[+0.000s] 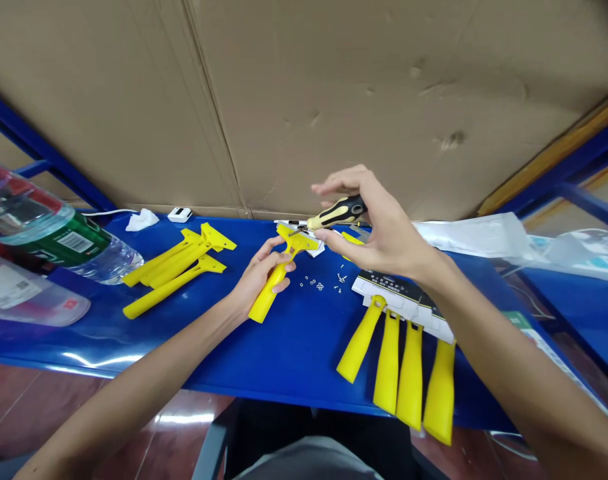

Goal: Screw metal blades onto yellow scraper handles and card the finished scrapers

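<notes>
My left hand (267, 275) is closed round the handle of a yellow scraper (270, 293), its wide head pointing away from me. In my right hand (379, 230) is a screwdriver (337, 212) with a cream and black handle, lying between thumb and fingers, some of them stretched out. The screwdriver's tip meets the scraper's head near its left corner, where the exact contact is too small to make out. Small screws (341, 277) and nuts or washers (313, 283) lie loose on the blue table (294, 353) just beyond the held scraper.
Several yellow scrapers (174, 267) lie at left, beside a water bottle (79, 240) and a clear plastic container (29, 290). More yellow handles (388, 360) lie at right by black-and-white packs (404, 297), some overhanging the front edge. A cardboard wall (304, 100) closes the back.
</notes>
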### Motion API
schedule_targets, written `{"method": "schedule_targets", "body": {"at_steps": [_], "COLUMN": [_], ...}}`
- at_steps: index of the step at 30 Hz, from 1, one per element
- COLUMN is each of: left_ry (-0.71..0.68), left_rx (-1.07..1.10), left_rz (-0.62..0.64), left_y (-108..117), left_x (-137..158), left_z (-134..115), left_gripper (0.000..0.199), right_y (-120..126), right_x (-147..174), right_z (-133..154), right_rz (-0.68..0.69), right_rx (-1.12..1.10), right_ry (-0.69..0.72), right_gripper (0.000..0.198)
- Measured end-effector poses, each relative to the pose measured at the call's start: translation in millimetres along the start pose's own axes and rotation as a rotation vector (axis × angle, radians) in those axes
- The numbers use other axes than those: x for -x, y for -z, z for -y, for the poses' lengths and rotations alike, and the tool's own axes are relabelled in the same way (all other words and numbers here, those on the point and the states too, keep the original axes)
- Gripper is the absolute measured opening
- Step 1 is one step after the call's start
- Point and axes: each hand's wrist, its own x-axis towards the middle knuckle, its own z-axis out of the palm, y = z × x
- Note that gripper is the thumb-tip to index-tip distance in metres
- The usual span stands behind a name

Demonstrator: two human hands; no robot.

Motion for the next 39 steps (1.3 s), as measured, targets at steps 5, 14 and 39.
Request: {"method": "schedule_targets", "body": {"at_steps": [5,14,39], "left_ry": [0.006,0.014,0.017], "left_rx": [0.004,0.028,0.027], "left_rz": [-0.018,-0.011,-0.004], "left_y": [0.1,-0.6,0.9], "left_x": [-0.1,-0.1,0.1], "left_z": [0.6,-0.4,-0.7], "left_gripper": [0.053,0.051,0.050], "right_y": [-1.1,-0.8,-1.9], "right_x": [0.8,0.9,0.8], "right_z": [1.2,-0.8,-1.9], "right_rz": [-0.005,0.023,-0.015], "right_rx": [0.003,0.025,0.094], "right_ry": [0.023,0.054,0.113], "right_gripper": [0.021,0.027,0.022]}}
